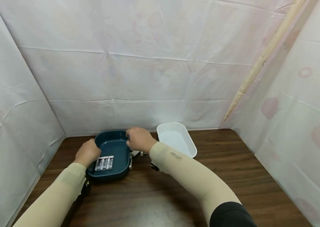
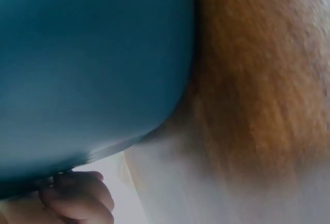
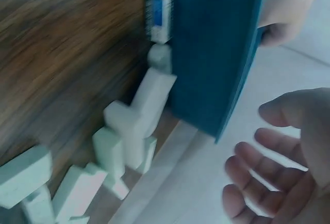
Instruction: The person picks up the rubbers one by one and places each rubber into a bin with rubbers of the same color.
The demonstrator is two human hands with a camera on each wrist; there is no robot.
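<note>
**Both arms stretched forward, hands close together**

The left arm (image 1: 55, 192) reaches forward from the lower left, covered in a beige sleeve down to the wrist. The left hand (image 1: 87, 152) is turned knuckles up with the fingers curled under; in the left wrist view, only a few bent fingertips (image 2: 77, 198) show at the bottom edge.

The right arm (image 1: 188, 176) comes in from the lower right and angles toward the left, beige sleeve over the forearm and a dark sleeve near the elbow. The right hand (image 1: 139, 139) lies back up, just beside the left. In the right wrist view its fingers (image 3: 268, 183) are loosely spread and only slightly bent.
</note>
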